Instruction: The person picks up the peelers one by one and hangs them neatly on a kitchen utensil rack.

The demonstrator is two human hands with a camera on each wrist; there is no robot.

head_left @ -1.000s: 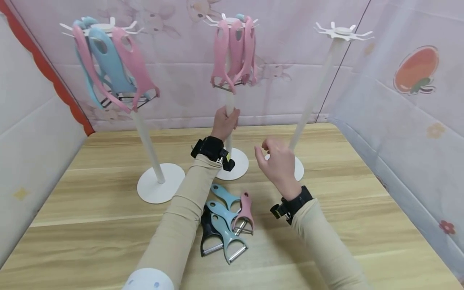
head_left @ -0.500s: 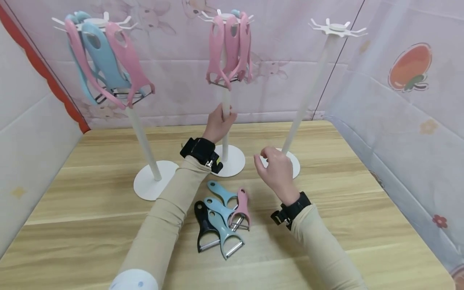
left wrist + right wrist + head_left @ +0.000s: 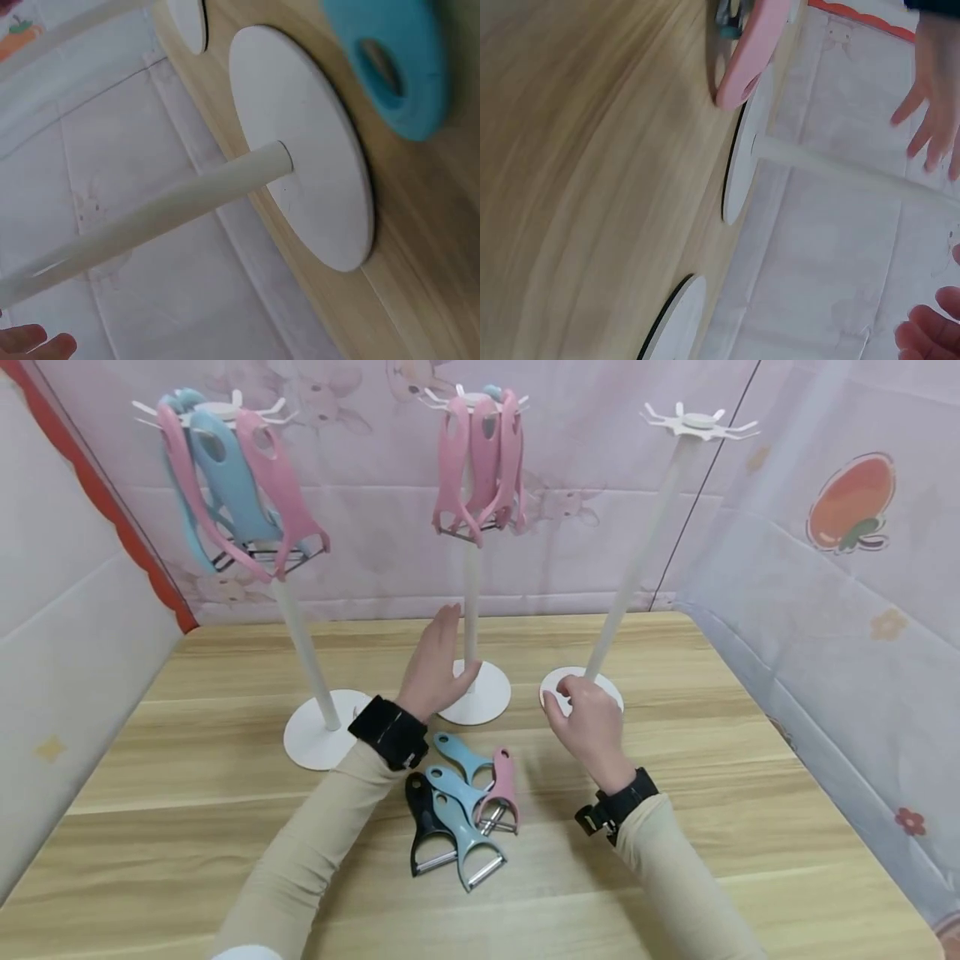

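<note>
My left hand [image 3: 437,667] is beside the pole of the middle stand [image 3: 472,602], fingers straight and thumb spread, holding nothing. Over the base of the right stand [image 3: 637,568], my right hand [image 3: 591,727] hovers with loosely curled fingers and nothing in them. Between my forearms lies a pile of Y-shaped peelers: a black peeler [image 3: 420,806], a pink peeler [image 3: 502,774] and several blue ones, the front blue peeler [image 3: 456,818] lying nearest me. The left wrist view shows a blue peeler handle [image 3: 431,75] close by; the right wrist view has the pink handle [image 3: 754,56].
The left stand [image 3: 303,652] carries pink and blue peelers on its hooks. Pink peelers [image 3: 453,464] hang from the middle stand, with a bit of blue behind. Bare hooks [image 3: 699,422] top the right stand. Printed curtains enclose the wooden table [image 3: 187,810].
My left hand has let go of the middle stand's pole, opened, and drawn down and left towards me. My right hand has dropped slightly. The peelers lie as before.
</note>
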